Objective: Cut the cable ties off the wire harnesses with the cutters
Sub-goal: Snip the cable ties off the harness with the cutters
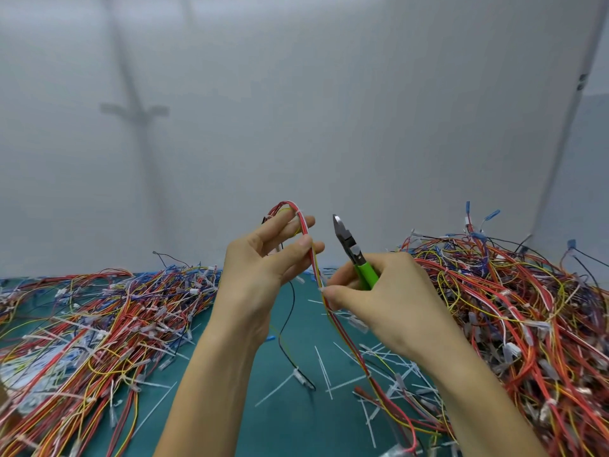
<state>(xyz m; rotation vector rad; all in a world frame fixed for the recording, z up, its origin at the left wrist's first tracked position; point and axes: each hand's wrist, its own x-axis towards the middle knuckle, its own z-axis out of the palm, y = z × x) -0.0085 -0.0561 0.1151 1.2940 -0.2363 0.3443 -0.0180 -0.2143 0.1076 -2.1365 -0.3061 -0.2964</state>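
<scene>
A plain grey wall fills the upper half of what I see, and below it the green table runs across the whole width. To my right is the big heap of red, yellow, blue and white harnesses, piled high with blue connectors sticking up out of it. To my left is the flatter heap, spread out toward the table's edge. Both my forearms reach up over the bare strip between the heaps. My left hand is raised with the palm toward me, and its thumb and fingers pinch the harness, whose top end bends in a loop over my forefinger. From there the harness runs down between my hands, then trails to the table near the right heap. My right hand is curled round the green handles of the cutters, and its thumb and forefinger also pinch the harness just below my left hand. The cutters point up and to the left, the jaws look closed, and the tip stands just beside the harness without touching it. A black wire hangs below my left hand down to the table. Cut ties lie scattered on the table below my hands. A white tie wraps the harness near the top of its loop.
</scene>
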